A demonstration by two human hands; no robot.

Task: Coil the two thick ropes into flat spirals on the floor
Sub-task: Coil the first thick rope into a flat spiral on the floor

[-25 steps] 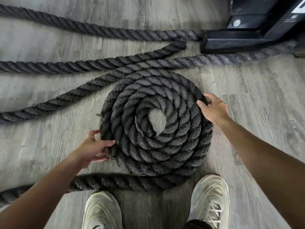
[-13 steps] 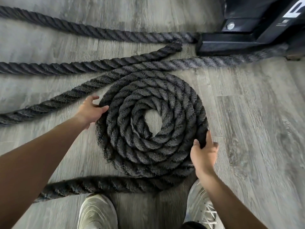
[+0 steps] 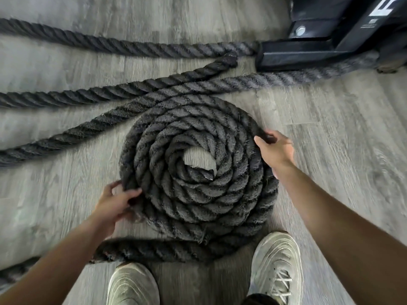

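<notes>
A thick dark rope lies wound into a flat spiral coil (image 3: 198,172) on the grey wood floor, with a small open gap at its centre. My left hand (image 3: 116,203) grips the coil's outer turn at its lower left edge. At the upper right edge, my right hand (image 3: 274,148) holds the outer turn with thumb and fingers. The loose tail of the rope (image 3: 158,249) runs from under the coil off to the lower left. A second rope (image 3: 105,93) lies straight across the floor behind the coil, its cut end (image 3: 229,59) near the black base.
A black metal machine base (image 3: 319,53) stands at the back right, with rope passing around it. Another straight rope length (image 3: 132,48) crosses the far floor. My two pale sneakers (image 3: 275,267) stand just below the coil.
My left hand has dropped from the coil's upper left to its lower left edge. My right hand has risen from the lower right to the upper right edge. The coil has turned.
</notes>
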